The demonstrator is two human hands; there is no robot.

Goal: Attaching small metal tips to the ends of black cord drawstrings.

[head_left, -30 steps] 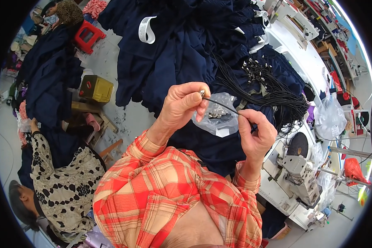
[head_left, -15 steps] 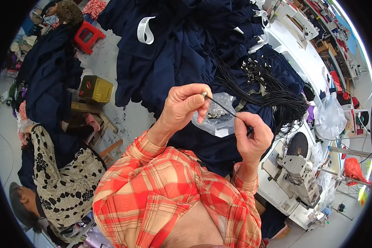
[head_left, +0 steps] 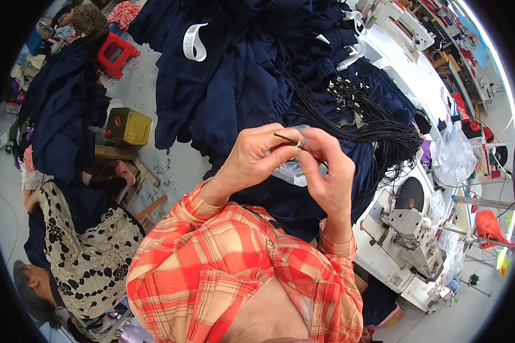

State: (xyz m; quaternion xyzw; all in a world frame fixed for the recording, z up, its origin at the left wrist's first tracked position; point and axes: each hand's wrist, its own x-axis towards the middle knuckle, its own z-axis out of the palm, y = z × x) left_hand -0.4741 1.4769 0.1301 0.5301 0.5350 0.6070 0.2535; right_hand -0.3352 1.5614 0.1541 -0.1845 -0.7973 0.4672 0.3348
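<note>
My left hand (head_left: 262,153) pinches a small shiny metal piece (head_left: 298,144) between thumb and fingers. A short black cord end (head_left: 283,138) pokes out of it to the left. Right against it, my right hand (head_left: 330,171) is closed in a pinch on the same black cord, its fingertips meeting those of the left. Partly hidden under both hands lies a clear plastic bag (head_left: 292,174). Beyond them, a bundle of black cords (head_left: 377,132) with shiny metal ends (head_left: 347,94) is spread over a heap of navy fabric (head_left: 223,91).
A white sewing machine (head_left: 409,227) stands on the right, with a white table (head_left: 403,57) farther back. To the left are a red stool (head_left: 113,55), a yellow tin (head_left: 138,127) and a co-worker in a patterned top (head_left: 91,246). A white label strip (head_left: 194,43) lies on the fabric.
My right hand has moved left and up to meet my left hand. The cord stretched between them has shortened, and its end now sticks out on the left of the metal piece.
</note>
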